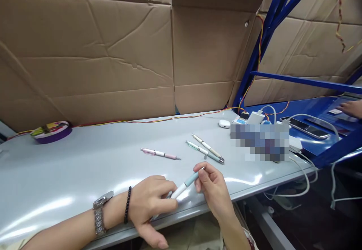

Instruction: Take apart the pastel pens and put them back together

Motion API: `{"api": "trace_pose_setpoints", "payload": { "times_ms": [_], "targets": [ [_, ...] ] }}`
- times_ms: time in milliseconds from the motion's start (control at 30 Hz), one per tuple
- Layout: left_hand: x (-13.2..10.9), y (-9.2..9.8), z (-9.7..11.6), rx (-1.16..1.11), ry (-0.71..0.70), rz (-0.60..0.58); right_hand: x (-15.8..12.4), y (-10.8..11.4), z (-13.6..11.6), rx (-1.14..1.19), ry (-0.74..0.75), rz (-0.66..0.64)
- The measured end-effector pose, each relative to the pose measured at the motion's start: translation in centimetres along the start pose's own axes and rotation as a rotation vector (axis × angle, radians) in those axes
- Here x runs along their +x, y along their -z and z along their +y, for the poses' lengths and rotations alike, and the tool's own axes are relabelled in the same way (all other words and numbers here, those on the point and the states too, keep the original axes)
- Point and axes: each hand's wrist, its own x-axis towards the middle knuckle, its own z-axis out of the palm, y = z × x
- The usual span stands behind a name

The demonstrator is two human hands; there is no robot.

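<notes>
Both my hands hold one pen with a white barrel and pale blue grip over the near edge of the grey table. My left hand, with a watch and a black bead bracelet on the wrist, is closed round the white end. My right hand pinches the blue end near the tip. Further back on the table lie a pink pen, a green pen and a beige pen.
A round purple tin stands at the table's far left. A white earbud case, chargers, cables and phones lie at the right by a blue rack. Another person's hand shows at far right. Cardboard walls stand behind.
</notes>
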Motion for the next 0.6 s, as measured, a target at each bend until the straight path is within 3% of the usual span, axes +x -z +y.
{"api": "trace_pose_setpoints", "payload": {
  "times_ms": [100,200,600],
  "targets": [
    [-0.20,0.25,0.20,0.037,-0.040,0.071,-0.13,0.19,-0.31,-0.030,-0.037,-0.146],
    [-0.41,0.49,0.36,0.045,-0.039,0.100,-0.30,0.24,-0.52,-0.036,-0.052,-0.191],
    [-0.64,0.06,-0.08,0.072,-0.033,0.072,-0.14,0.35,-0.13,-0.050,-0.019,-0.173]
  ]
}}
